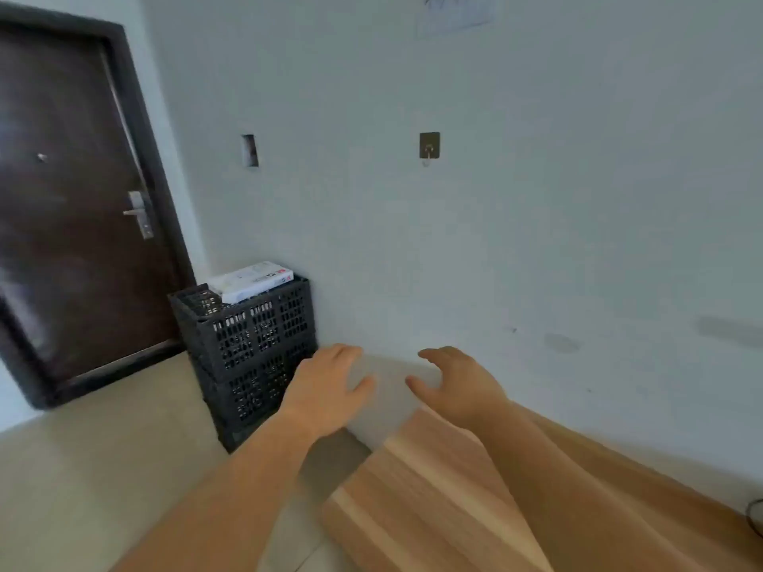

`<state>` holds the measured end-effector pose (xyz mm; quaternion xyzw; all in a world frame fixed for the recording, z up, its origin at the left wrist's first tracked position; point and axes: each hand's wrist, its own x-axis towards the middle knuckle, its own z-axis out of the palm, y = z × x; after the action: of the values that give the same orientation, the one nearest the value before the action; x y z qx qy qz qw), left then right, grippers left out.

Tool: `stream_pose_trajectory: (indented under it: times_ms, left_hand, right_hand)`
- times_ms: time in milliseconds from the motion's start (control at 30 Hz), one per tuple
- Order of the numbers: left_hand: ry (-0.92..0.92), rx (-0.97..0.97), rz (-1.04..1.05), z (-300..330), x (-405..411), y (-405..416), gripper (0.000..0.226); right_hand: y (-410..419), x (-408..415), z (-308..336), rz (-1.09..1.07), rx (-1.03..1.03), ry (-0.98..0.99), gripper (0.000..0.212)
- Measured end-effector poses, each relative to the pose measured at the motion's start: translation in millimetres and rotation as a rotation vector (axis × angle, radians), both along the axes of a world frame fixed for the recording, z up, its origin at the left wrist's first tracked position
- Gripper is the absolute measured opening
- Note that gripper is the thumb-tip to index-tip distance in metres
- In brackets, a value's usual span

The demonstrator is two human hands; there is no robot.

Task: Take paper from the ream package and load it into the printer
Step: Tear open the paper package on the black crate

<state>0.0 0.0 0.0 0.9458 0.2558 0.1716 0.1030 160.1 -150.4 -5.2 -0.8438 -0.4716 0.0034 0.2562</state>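
Bare room, pale wall [536,200], beige floor [103,468]. Far left: one dark door [74,208], shut. Next right, in the corner: two black crates [252,348], stacked, against the wall. On top of the upper one: one white pack [251,281], likely the paper ream, lying flat, slightly askew; looks wrapped, can't tell if opened. Something glinting beside it inside the crate, too blurred to name.

Left hand [326,390]: empty, fingers apart, hovering near the crates' right side, not touching. Right hand [458,386]: empty too, fingers spread and curled, above the far corner of the wooden desk [433,501]. Both well short of the pack.

Handling guess: full ream = heavy for its size, stiff as a block, wrapper slick. Best gripped with both hands on the short ends or underneath, not by the wrap. Loose sheets floppy, edges easily bent.

Printer: none in view. One wall hook [429,145], one wall recess [249,149].
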Motion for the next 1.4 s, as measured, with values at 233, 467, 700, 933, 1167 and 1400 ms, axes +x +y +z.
stream_pose_trajectory:
  times_ms: [233, 467, 700, 933, 1167, 1400]
  left_hand:
    - [-0.019, 0.038, 0.133, -13.8, -42.7, 117.1, 0.059]
    - [-0.017, 0.068, 0.156, -27.7, -87.1, 251.2, 0.06]
    - [-0.012, 0.066, 0.192, -28.6, -122.3, 371.0, 0.059]
    - [0.035, 0.073, 0.259, -36.4, -138.3, 478.6, 0.059]
    - [0.06, 0.016, 0.348, -27.7, -146.1, 591.8, 0.057]
    - [0.082, -0.025, 0.414, -35.9, -163.7, 696.9, 0.055]
  right_hand:
    - [137.4, -26.2, -9.9, 0.126, -0.068, -0.031, 0.064]
    - [275.8, -76.3, -5.6, 0.167, -0.072, -0.03, 0.062]
    - [398.6, -108.1, -2.0, 0.199, -0.079, -0.058, 0.061]
    - [529.3, -113.6, -23.0, 0.283, -0.102, -0.121, 0.064]
    - [664.6, -113.4, -26.8, 0.386, -0.056, -0.076, 0.063]
    - [787.3, -127.7, -34.1, 0.46, -0.064, -0.054, 0.063]
